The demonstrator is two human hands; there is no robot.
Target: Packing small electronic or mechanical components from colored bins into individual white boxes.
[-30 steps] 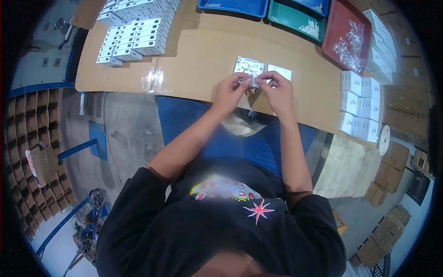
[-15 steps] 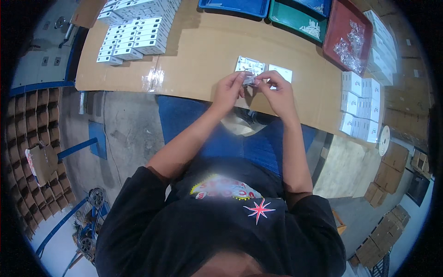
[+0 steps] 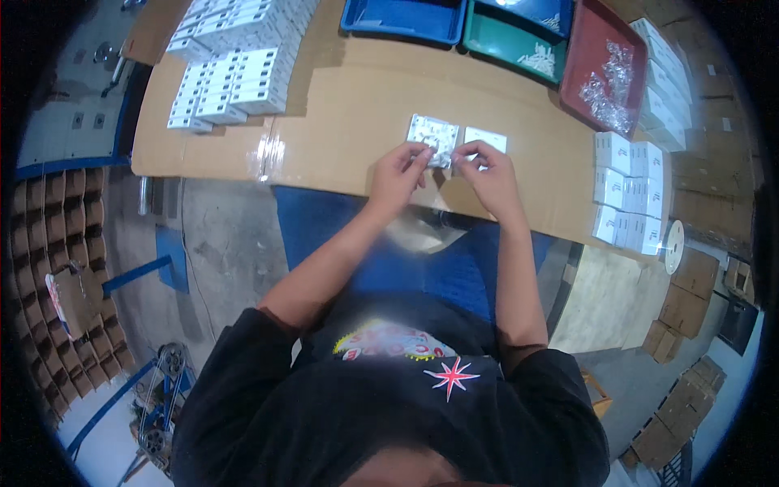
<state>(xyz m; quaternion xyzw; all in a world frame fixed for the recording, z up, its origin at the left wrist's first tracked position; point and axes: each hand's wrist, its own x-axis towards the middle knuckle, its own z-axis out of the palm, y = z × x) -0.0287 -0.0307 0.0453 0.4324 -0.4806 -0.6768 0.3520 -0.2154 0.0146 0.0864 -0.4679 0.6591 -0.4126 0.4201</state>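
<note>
A white square plate [image 3: 423, 128] with small raised details lies on the cardboard-covered table in front of me. At its near left part is my left hand [image 3: 397, 177], thumb and forefinger closed together. My right hand [image 3: 492, 175] pinches at the plate's right edge, fingers also closed. Whatever either pinch holds is too small to make out. Just right of the plate, partly behind my right fingers, sits a plain white square piece [image 3: 488, 138].
White boxes are stacked at the far left [image 3: 261, 79] and on the right [image 3: 629, 188]. Along the back stand a blue tray [image 3: 403, 32], a green tray [image 3: 497, 50] with small white parts, and a red tray [image 3: 578, 69] with clear plastic bags. The table's near edge [image 3: 324, 188] runs below my wrists.
My hands have drawn slightly apart; a small clear packet visible between my fingers before can no longer be made out. The whole view has shifted a little, with the table lower in it.
</note>
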